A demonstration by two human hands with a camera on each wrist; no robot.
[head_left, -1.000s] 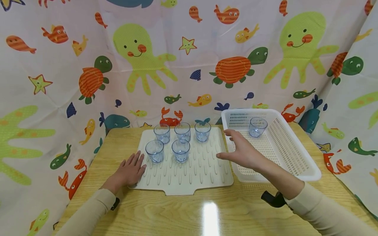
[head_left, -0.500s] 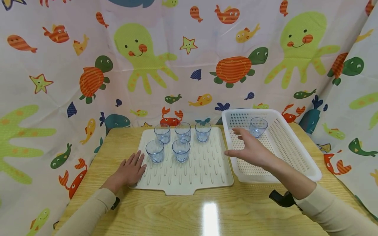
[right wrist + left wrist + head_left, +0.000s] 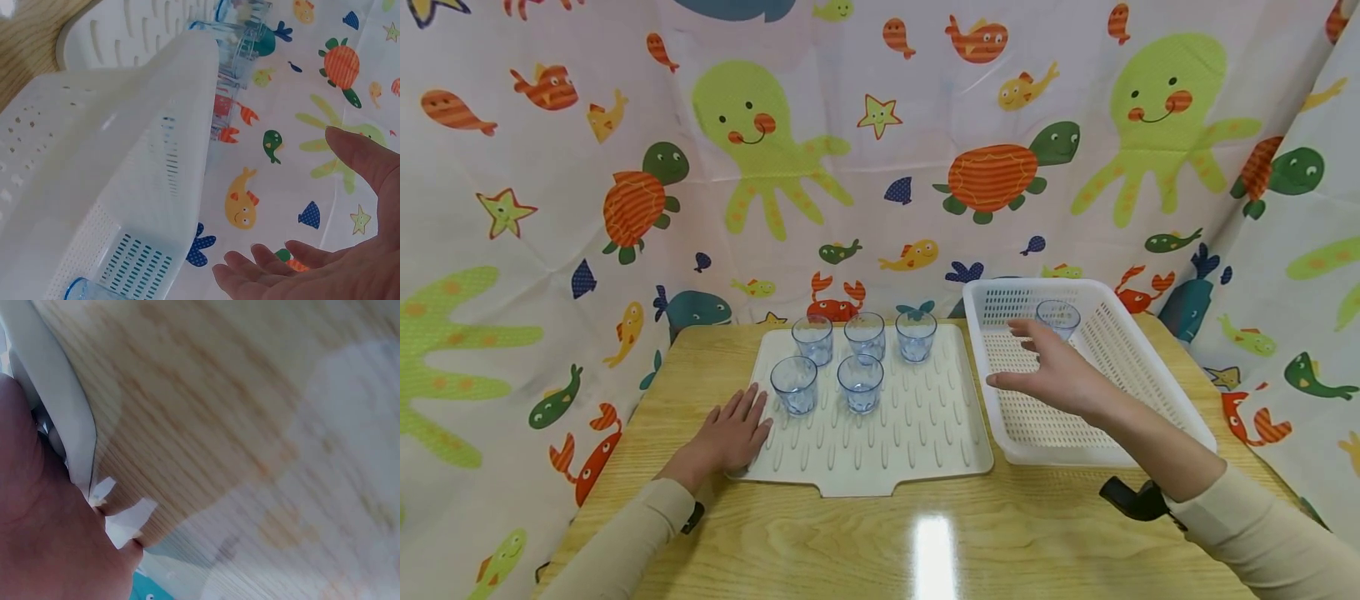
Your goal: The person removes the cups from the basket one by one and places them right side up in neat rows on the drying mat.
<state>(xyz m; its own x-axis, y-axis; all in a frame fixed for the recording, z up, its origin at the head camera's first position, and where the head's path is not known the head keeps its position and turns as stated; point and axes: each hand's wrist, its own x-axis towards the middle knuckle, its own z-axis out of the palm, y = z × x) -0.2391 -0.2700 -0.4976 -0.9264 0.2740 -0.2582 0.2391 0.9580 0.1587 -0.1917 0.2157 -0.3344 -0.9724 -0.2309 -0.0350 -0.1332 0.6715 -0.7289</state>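
Note:
Over the white slotted basket (image 3: 1150, 392), my right hand (image 3: 1060, 373) hovers with fingers spread and thumb apart, holding nothing. One clear bluish glass (image 3: 1060, 313) stands upright at the back of this basket; my hand partly hides it. The right wrist view catches the rim of that glass (image 3: 90, 290) low in the frame. My left hand (image 3: 732, 432) rests with extended fingers on the left edge of a cream draining mat (image 3: 917, 442). Several matching glasses stand upright on the mat, among them a front one (image 3: 860, 385) and a back right one (image 3: 915, 337).
A wooden table (image 3: 775, 542) carries the mat and basket side by side. The basket's raised wall (image 3: 988, 392) borders the mat's right edge. Behind and at both sides hangs a curtain (image 3: 850, 183) printed with sea animals.
My right hand has moved rightward from the mat's right edge to over the basket, nearer the glass inside. The left hand has stayed in place.

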